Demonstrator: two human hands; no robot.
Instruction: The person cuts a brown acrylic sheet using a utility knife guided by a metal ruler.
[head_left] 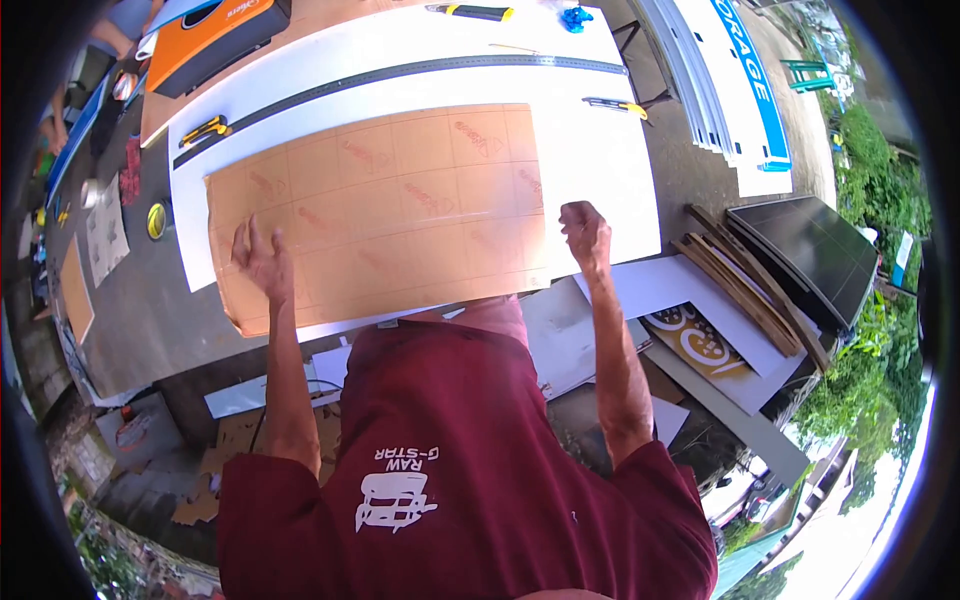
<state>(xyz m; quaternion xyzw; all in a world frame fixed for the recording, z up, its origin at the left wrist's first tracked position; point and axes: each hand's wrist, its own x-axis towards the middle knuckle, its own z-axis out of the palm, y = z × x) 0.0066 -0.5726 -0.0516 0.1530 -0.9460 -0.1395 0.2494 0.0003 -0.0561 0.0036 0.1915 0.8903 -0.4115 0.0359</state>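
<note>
A brown paper-faced sheet (380, 215) with red printed marks and thin grid lines lies on a larger white sheet (610, 180). My left hand (262, 262) is over its left part, fingers spread and holding nothing. Just off the right edge, above the white sheet, is my right hand (587, 238). Its fingers are curled closed, and what they hold, if anything, is hidden. Beyond the brown sheet, a long dark ruler (400, 72) runs across the white one. A yellow cutter knife (205, 130) lies near the ruler's left end, another cutter (617, 106) at the right.
An orange and black box (215, 40) stands at the far left. A yellow-handled saw (475, 12) and a blue crumpled item (576, 18) lie at the far edge. Tape (157, 220) sits left. Wood strips (745, 290) and a dark panel (805, 255) are at right. Another person's arm (110, 35) shows top left.
</note>
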